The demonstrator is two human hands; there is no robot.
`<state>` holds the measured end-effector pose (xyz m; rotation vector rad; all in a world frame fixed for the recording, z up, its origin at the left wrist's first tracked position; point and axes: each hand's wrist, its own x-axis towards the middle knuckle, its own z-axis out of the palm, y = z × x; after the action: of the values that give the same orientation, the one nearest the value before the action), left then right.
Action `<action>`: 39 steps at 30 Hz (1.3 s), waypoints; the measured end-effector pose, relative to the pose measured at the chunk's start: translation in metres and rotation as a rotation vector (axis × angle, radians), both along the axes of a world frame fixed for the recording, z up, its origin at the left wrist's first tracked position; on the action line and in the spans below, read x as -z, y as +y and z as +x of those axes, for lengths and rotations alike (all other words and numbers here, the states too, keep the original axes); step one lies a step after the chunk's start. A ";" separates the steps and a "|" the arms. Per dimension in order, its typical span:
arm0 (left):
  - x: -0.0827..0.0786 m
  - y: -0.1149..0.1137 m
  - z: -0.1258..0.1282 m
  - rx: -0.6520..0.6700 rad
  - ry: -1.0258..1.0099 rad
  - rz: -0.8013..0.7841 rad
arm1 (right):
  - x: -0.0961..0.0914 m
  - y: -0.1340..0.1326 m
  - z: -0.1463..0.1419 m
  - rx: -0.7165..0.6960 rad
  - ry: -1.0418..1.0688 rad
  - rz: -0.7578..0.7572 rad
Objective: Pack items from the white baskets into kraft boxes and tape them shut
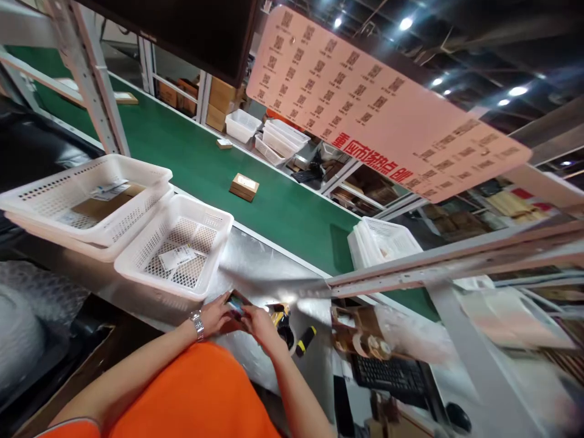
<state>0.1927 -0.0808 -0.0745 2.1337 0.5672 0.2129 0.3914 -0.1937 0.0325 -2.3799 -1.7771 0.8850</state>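
Both my hands meet over the steel worktop [255, 261] on a small dark flat item [236, 302]. My left hand [215, 314], with a metal watch on its wrist, grips the item from the left. My right hand [258, 322] pinches it from the right. Just beyond my right hand lie a yellow-and-black tool [278, 316] and a black-and-yellow handle [305, 340]. A white mesh basket [137, 258] with a paper slip in it stands just left of my left hand.
Another white basket [27, 194] holding cardboard and papers sits further left. A green conveyor belt [182, 152] carries a small brown box [244, 186]. A stack of white baskets [383, 240], a black keyboard [392, 374], a pink code sheet [365, 103] overhead and bubble wrap [27, 310] surround me.
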 end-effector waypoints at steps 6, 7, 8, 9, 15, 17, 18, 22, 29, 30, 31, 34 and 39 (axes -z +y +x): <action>-0.006 -0.007 0.006 -0.177 0.043 -0.110 | 0.037 0.031 -0.013 0.014 0.058 -0.066; -0.008 -0.007 0.009 -0.197 0.063 -0.121 | 0.039 0.034 -0.014 0.001 0.085 -0.069; -0.010 -0.008 0.012 -0.208 0.086 -0.126 | 0.040 0.035 -0.014 -0.011 0.113 -0.063; -0.011 -0.008 0.014 -0.213 0.108 -0.130 | 0.040 0.033 -0.013 -0.021 0.137 -0.047; -0.015 -0.009 0.022 -0.232 0.176 -0.195 | 0.048 -0.041 0.016 0.185 0.335 0.431; -0.014 -0.009 0.022 -0.233 0.179 -0.200 | 0.063 -0.069 0.026 0.478 0.460 0.584; -0.014 -0.009 0.022 -0.228 0.170 -0.196 | 0.071 -0.079 0.027 0.627 0.543 0.582; -0.015 -0.007 0.016 -0.092 0.160 -0.130 | 0.098 -0.080 0.013 0.935 0.982 0.336; -0.038 -0.002 0.009 0.134 0.411 -0.053 | 0.108 -0.043 -0.007 1.005 1.079 0.260; -0.042 -0.001 0.013 0.118 0.438 -0.048 | 0.106 -0.043 -0.006 1.009 1.083 0.254; -0.045 0.000 0.018 0.086 0.463 -0.044 | 0.105 -0.042 -0.004 1.012 1.089 0.247; -0.051 0.002 0.035 -0.038 0.545 -0.045 | 0.098 -0.041 0.001 1.035 1.136 0.213; -0.049 0.009 0.045 -0.187 0.580 -0.066 | 0.092 -0.037 -0.004 1.184 1.189 0.207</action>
<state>0.2374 -0.0722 -0.0259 2.0689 1.0917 -0.3330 0.3876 -0.2303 -0.0593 -1.5664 0.0159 1.2619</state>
